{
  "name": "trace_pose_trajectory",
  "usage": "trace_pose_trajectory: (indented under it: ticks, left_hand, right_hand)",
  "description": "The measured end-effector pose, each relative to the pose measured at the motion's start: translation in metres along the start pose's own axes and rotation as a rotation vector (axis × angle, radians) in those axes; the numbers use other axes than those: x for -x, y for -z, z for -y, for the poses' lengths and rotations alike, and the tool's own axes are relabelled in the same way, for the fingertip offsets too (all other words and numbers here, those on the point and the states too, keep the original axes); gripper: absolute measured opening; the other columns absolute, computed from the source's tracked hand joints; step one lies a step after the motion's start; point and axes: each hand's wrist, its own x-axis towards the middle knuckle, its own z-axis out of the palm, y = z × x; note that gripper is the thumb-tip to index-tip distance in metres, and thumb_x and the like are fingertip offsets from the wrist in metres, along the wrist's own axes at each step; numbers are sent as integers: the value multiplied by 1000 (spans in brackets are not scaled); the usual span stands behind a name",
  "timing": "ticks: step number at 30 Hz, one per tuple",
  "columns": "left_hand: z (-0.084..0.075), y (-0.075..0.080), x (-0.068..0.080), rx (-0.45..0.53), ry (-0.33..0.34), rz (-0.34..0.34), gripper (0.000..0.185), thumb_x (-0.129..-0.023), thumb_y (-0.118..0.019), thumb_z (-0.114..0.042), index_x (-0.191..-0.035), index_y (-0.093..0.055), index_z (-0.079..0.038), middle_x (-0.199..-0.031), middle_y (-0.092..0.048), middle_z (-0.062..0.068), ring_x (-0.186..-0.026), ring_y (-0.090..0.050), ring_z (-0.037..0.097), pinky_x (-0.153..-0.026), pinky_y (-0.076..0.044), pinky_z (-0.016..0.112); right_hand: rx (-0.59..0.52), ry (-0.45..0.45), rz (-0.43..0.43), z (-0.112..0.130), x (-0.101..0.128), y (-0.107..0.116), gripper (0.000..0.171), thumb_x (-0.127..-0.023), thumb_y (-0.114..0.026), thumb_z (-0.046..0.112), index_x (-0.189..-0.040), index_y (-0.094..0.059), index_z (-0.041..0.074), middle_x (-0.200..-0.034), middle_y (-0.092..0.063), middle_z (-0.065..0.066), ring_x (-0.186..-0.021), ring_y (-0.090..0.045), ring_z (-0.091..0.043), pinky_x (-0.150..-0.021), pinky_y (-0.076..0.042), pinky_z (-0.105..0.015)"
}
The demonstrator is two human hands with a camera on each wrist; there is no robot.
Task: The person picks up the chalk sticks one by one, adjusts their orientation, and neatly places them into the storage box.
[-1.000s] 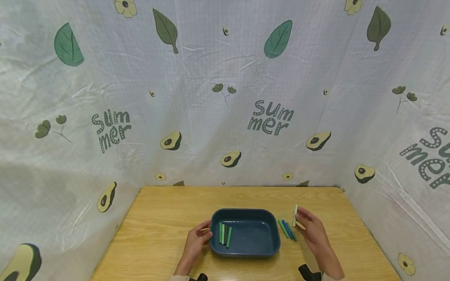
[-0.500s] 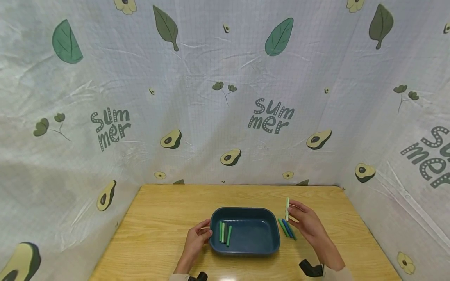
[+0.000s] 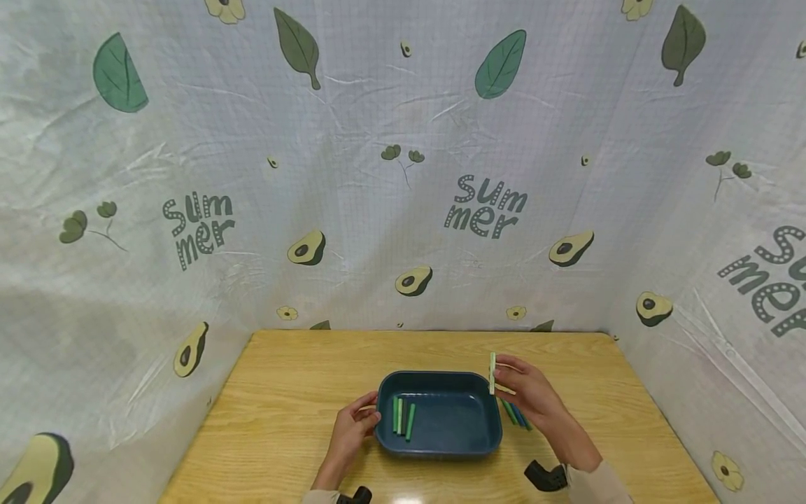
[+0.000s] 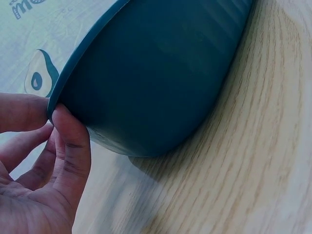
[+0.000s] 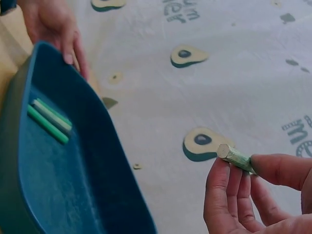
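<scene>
Pinching a pale green chalk stick upright in the right hand above the blue tray's right edge, left hand gripping its left rim.

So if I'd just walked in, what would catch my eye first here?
Probably the dark blue tray in the middle of the wooden table, with a few green sticks lying in its left half. The left hand holds the tray's left rim, while the right hand pinches a pale green stick upright over its right edge. All around hangs a white sheet printed with avocados, leaves and "summer".
</scene>
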Motion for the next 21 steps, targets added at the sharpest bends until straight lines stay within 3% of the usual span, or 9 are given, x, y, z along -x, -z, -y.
trace_pose_trajectory:
  ticks: [10,21]
  left_hand:
    - [-2,-1,1,-12,3,-11,49,-90,-61,4,-138,-50,7,-128,-52,27,-89,-58,7,-67,-54,25]
    - [-2,0,1,-25,15,-9,50,-90,-61,3,-139,-50,6,-128,-52,25,-92,-58,10,-67,-54,25]
  right_hand:
    - [41,-29,86,-8,-6,-19,32,-97,-60,13,-127,-53,8,-98,-63,7,-94,-62,-10,-92,-55,-36]
    - [69,-73,92,-26,-18,-44,42,-94,-63,14,-130,-49,-3,-105,-62,-3,-97,-64,-17,-92,-55,-44]
